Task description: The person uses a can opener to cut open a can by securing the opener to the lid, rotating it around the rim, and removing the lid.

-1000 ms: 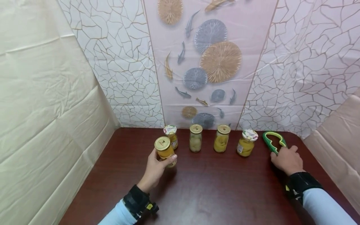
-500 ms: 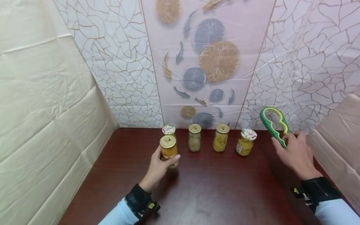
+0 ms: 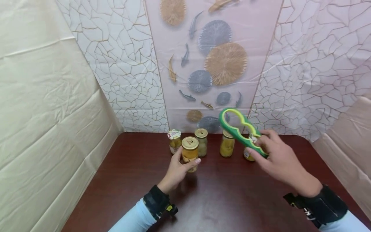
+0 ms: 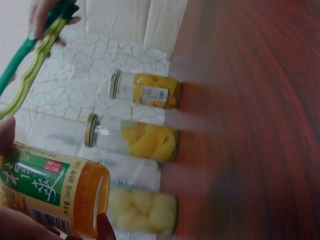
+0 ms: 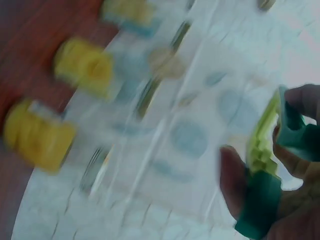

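Note:
My left hand (image 3: pixel 177 172) grips a glass jar (image 3: pixel 190 149) with a gold lid, holding it upright above the table. In the left wrist view the jar (image 4: pixel 47 187) shows a green and cream label and orange contents. My right hand (image 3: pixel 279 161) holds a green jar opener (image 3: pixel 241 139) by its handle end, its lime scalloped inner edge facing inward. The opener is raised over the right part of the table and overlaps the rightmost jar (image 3: pixel 248 155) in the head view. In the right wrist view, fingers and thumb wrap the green handles (image 5: pixel 262 202).
Along the back of the dark red table (image 3: pixel 116 193) stand a patterned-lid jar (image 3: pixel 174 145), a jar of pale round fruit (image 3: pixel 202 148) and a jar of yellow fruit (image 3: pixel 227 148). Behind them hangs a patterned cloth wall (image 3: pixel 139 96).
My right hand has lifted the jar opener off the table and brought it left, in front of the right-hand jars. My left hand has carried its jar to the right.

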Available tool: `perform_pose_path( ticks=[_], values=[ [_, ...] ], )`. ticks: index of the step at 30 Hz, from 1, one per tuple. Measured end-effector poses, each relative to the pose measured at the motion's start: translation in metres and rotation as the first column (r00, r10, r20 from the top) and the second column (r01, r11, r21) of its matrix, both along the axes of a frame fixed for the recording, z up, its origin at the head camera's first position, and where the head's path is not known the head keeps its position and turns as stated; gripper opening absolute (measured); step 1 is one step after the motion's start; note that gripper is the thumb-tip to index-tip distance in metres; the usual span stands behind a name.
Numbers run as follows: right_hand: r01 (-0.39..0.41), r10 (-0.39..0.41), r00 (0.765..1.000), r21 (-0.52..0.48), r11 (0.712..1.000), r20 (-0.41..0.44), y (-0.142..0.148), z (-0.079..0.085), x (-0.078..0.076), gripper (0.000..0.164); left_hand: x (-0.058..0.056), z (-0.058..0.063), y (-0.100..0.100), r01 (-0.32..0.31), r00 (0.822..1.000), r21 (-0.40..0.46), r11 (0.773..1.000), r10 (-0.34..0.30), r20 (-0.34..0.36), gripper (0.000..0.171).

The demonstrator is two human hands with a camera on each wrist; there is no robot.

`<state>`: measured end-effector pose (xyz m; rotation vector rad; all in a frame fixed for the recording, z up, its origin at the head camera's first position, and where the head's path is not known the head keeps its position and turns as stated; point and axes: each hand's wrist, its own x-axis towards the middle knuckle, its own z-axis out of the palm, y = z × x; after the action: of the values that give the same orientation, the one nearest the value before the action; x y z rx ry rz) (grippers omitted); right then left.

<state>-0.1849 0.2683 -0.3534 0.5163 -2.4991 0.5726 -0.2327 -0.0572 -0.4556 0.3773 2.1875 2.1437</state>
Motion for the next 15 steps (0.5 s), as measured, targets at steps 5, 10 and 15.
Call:
perform_pose_path(
  ticks=[5, 10, 15],
  values=[
    [-0.106, 0.103, 0.993, 0.047, 0.993, 0.062, -0.025, -0.005, 0.000, 0.020, 0.004, -0.002, 0.007, 0.032, 0.999, 0.006, 0.999, -0.032, -0.005, 0.061],
    [-0.178, 0.174, 0.980, 0.043, 0.983, 0.093, -0.041, -0.014, -0.002, 0.022, 0.009, -0.005, 0.013, 0.071, 0.997, -0.017, 0.997, -0.071, -0.003, 0.056],
    [-0.252, 0.246, 0.957, 0.018, 0.968, 0.155, -0.057, -0.014, 0.000, 0.021, 0.013, -0.004, 0.018, 0.105, 0.994, -0.026, 0.994, -0.105, -0.010, 0.053]
  ],
)
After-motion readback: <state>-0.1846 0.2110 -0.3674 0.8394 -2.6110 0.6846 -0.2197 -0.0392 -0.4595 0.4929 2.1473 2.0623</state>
